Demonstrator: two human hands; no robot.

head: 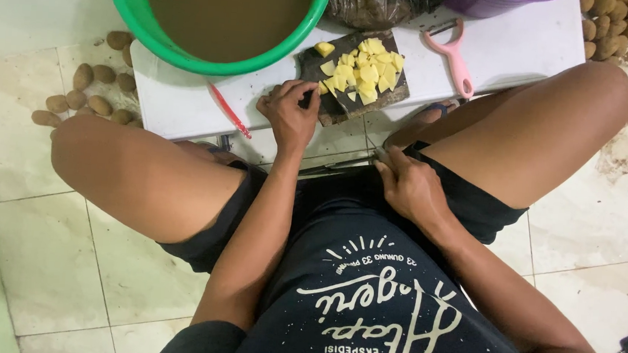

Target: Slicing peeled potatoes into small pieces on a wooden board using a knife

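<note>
On a tiled floor, a low white bench [186, 101] carries a dark chopping board [314, 66] of potato cubes [366, 69]. Left hand [290, 112] grips its near edge; right hand [409, 187] rests loosely curled on the shorts, holding nothing. Tilting the board could spill cubes.

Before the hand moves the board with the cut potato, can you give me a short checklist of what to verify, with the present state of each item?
1. Left hand has a grip on the near edge of the dark wooden cutting board: ok.
2. Yellow potato cubes all lie on the board: ok.
3. Right hand is away from the board, by the thigh: ok.
4. Pink plastic peeler lies apart from the board: ok.
5. Green round basin of brown water touches the board: cannot tell.
6. Knife location: cannot tell.
</note>
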